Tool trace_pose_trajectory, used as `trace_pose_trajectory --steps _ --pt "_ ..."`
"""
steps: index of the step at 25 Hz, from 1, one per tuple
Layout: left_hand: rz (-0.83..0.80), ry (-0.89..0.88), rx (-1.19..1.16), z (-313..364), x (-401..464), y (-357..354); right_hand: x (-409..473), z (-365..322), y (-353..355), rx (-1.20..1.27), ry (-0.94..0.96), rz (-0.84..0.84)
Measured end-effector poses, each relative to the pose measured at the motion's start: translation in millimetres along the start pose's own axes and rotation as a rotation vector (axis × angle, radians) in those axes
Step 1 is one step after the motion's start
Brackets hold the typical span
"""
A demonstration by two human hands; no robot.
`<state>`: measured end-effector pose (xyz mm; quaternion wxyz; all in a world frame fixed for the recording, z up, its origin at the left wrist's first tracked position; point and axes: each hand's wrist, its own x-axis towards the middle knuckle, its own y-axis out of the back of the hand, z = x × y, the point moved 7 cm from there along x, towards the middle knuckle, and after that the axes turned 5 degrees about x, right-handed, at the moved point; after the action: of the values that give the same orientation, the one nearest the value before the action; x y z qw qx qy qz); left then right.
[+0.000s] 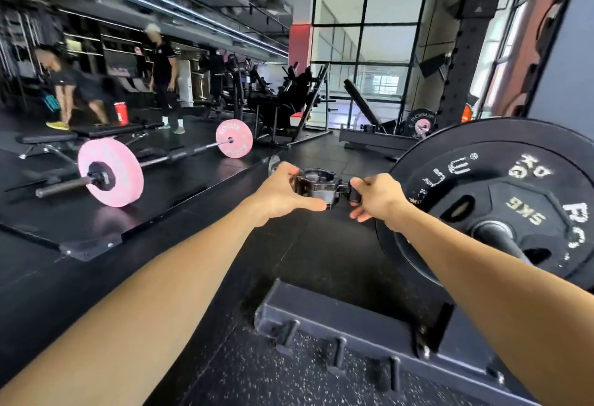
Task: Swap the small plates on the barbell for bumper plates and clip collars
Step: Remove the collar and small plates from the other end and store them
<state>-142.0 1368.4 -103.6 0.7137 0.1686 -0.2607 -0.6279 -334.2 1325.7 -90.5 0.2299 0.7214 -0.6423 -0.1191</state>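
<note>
Gripping opposite sides of the collar [318,184], left hand [283,191] and right hand [376,198].

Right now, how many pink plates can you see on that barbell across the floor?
2. The near pink plate sits on the barbell's closer end at left; the far pink plate is on its other end, further back. More could be hidden behind them.

Both bare arms reach forward — left hand [283,193] and right hand [376,196] each with fingers curled, gripping.
</note>
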Motion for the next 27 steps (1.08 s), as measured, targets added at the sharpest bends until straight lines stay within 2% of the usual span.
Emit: trace_pose_trajectory --steps 6,12,16,22,27 --pt "0.028 0.012 0.04 -43.5 136.4 13.9 139.0 1.5 -27.4 0.012 -0.031 0.025" --pt "-0.014 0.055 0.106 -80.8 255.6 1.8 251.1 24.3 -44.8 -0.146 -0.059 0.06" --pt "-0.064 0.102 0.169 -98.1 287.4 -14.0 283.0 47.0 -52.8 -0.187 -0.151 0.085" --pt "-0.019 0.149 0.243 -107.3 303.2 -26.2 303.2 66.7 -62.5 -0.152 -0.165 0.158" --pt "0.053 0.168 0.177 -114.6 289.5 -21.2 291.6 64.0 -62.8 -0.185 -0.148 0.173"
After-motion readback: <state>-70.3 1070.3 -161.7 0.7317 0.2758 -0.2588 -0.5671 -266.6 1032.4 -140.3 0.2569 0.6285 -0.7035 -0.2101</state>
